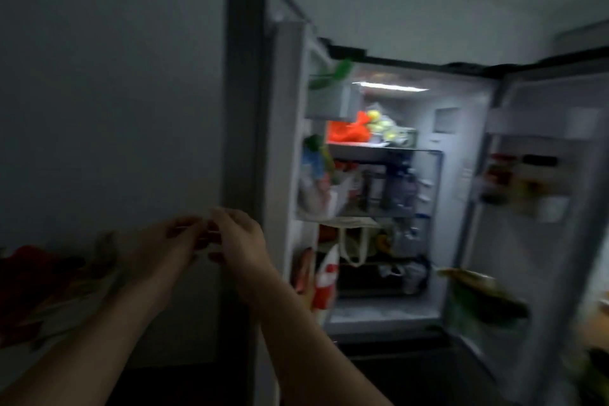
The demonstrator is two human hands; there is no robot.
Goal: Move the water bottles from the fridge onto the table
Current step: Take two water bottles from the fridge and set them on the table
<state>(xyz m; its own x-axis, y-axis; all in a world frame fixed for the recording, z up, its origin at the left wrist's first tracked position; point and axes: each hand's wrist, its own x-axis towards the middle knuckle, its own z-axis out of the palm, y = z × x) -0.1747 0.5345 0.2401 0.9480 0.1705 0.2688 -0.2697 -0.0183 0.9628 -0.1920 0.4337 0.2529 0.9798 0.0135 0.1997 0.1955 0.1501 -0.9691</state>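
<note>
Water bottles (407, 189) show only as blurred clear shapes on the middle shelf (379, 212) of the open fridge (461, 148), toward its right edge. Both hands are raised together before the dark edge of the left door (245, 92), fingertips nearly touching; the left hand (174, 241) and right hand (240, 237) have loosely curled fingers, and blur hides whether they pinch anything. An orange bag (349, 130) lies on the top shelf.
</note>
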